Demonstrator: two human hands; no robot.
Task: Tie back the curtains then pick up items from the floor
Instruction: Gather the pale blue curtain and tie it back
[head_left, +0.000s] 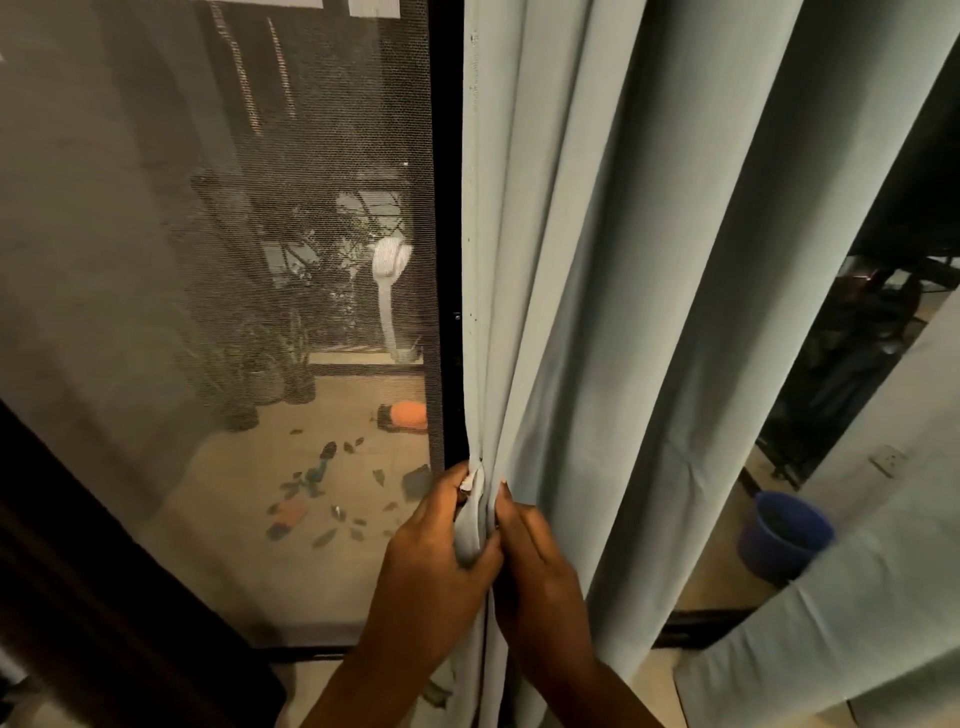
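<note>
My left hand (441, 551) and right hand (535, 561) pinch the gathered curtain (597, 312) edge; tying is unfinished, floor pickup not begun.

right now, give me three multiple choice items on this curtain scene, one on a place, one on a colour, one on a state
1. Where is the bucket?
A. on the floor right of the curtain
B. behind the mesh screen
C. in the left hand

2. What colour is the curtain?
A. red
B. pale grey-blue
C. black

3. What are the hands doing?
A. hanging idle
B. both gripping the curtain's edge
C. lifting the bucket

Answers: 1 A, it sits on the floor at the right. 2 B, the folds look pale grey-blue. 3 B, the left hand and right hand bunch the fabric edge.
</note>
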